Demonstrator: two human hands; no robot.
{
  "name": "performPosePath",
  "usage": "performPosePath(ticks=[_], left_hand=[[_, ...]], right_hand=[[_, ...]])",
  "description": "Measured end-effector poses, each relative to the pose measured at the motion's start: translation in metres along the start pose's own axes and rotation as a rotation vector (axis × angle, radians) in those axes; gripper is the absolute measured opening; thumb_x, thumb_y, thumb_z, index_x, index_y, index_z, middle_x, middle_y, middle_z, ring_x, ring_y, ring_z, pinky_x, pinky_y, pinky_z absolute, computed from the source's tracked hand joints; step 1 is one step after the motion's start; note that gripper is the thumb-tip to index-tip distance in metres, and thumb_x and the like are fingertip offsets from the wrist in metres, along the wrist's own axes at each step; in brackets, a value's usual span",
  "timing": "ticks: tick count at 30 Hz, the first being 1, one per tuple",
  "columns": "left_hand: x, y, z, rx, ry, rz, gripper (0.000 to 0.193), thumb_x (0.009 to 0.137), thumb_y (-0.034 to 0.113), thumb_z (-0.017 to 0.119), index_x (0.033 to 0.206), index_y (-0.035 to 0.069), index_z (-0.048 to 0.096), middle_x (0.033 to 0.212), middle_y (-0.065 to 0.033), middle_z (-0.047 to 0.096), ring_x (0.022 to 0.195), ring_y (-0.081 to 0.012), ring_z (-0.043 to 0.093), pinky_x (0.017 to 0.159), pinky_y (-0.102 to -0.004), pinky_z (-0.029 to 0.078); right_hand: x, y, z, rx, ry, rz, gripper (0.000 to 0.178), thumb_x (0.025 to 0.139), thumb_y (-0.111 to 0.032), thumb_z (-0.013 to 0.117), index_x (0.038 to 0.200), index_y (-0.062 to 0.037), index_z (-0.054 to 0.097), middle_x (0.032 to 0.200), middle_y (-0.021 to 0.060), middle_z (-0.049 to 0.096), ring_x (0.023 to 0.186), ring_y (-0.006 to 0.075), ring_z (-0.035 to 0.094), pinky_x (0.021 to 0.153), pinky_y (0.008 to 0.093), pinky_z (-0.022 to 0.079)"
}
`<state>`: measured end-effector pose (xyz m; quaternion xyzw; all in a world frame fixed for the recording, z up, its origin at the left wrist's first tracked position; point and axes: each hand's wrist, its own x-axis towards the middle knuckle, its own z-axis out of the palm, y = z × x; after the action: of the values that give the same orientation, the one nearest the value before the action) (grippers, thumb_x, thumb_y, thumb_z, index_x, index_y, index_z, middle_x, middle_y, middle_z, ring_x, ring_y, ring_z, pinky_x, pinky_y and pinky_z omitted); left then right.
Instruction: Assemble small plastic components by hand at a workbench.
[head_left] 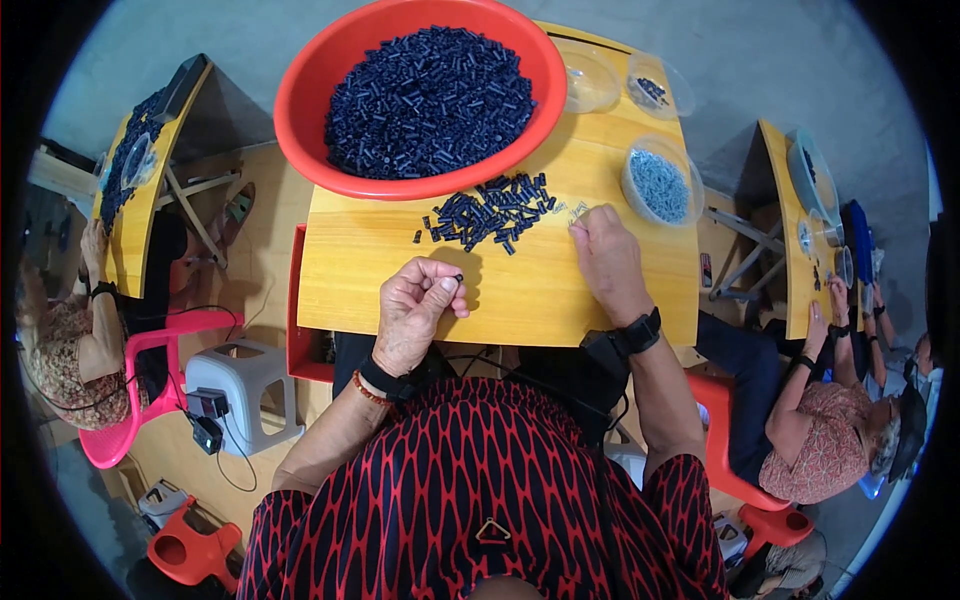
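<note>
My left hand [412,315] is raised over the near edge of the yellow table [350,260], pinching a small black tubular plastic part [459,278] between thumb and fingertips. On the right, my right hand [610,262] reaches down to the tabletop with its fingers drawn together. Its fingertips are beside a few small thin metal pieces [577,209]; whether one is between them is hidden. A loose pile of short black plastic tubes [488,212] lies between and beyond my hands. Behind it stands a large red basin [300,130] heaped with more such tubes.
A clear tub of small silvery pieces [658,186] stands right of my right hand. Beyond it are a clear bowl with several dark parts [652,92] and another clear bowl [590,80]. People work at tables to both sides. A grey stool [240,385] stands at left.
</note>
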<state>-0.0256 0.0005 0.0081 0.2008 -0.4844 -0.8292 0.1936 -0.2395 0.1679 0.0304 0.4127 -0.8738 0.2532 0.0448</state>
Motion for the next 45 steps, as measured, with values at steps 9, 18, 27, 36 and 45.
performPosePath(ticks=[9,18,27,36,45], left_hand=[[0.004,0.002,0.0,0.045,0.002,0.004,0.016,0.096,0.006,0.058,0.108,-0.005,0.062,0.084,-0.0048,0.064,0.07,-0.0094,0.061,0.069,-0.0259,0.057],[0.005,-0.001,-0.003,0.002,-0.004,0.006,0.013,0.097,0.007,0.057,0.106,-0.002,0.06,0.083,-0.0036,0.062,0.07,-0.0094,0.059,0.068,-0.0261,0.056],[0.006,-0.001,-0.004,-0.041,-0.008,-0.026,0.012,0.097,0.006,0.056,0.106,-0.002,0.058,0.087,-0.0056,0.061,0.072,-0.0107,0.06,0.068,-0.0275,0.056],[0.007,-0.001,-0.003,-0.024,-0.016,-0.004,0.012,0.097,0.007,0.056,0.106,-0.002,0.057,0.086,-0.0054,0.062,0.071,-0.0103,0.059,0.068,-0.0271,0.056],[0.007,-0.002,-0.004,-0.03,-0.017,0.001,0.012,0.097,0.006,0.056,0.106,-0.002,0.057,0.085,-0.0045,0.061,0.071,-0.0085,0.059,0.067,-0.0257,0.056]], right_hand=[[0.008,0.01,-0.005,0.061,-0.088,-0.029,0.015,0.088,-0.013,0.061,0.091,-0.0001,0.054,0.092,0.0201,0.058,0.086,0.0414,0.059,0.075,0.048,0.048],[0.006,0.009,-0.004,0.147,-0.033,0.033,0.013,0.089,-0.01,0.06,0.089,0.0,0.052,0.089,0.0224,0.057,0.082,0.0429,0.058,0.071,0.048,0.047],[0.009,0.002,-0.001,0.343,0.012,0.043,0.013,0.083,0.001,0.063,0.085,-0.0001,0.05,0.082,0.0202,0.056,0.076,0.0404,0.058,0.066,0.0437,0.048],[0.013,-0.005,0.003,0.317,-0.016,0.049,0.02,0.08,0.007,0.059,0.098,0.0002,0.053,0.087,0.0192,0.057,0.081,0.0383,0.059,0.07,0.0425,0.049],[0.013,-0.001,0.005,0.304,0.033,-0.092,0.01,0.083,0.005,0.06,0.092,0.0007,0.057,0.087,0.0187,0.057,0.081,0.0386,0.058,0.071,0.0426,0.048]])
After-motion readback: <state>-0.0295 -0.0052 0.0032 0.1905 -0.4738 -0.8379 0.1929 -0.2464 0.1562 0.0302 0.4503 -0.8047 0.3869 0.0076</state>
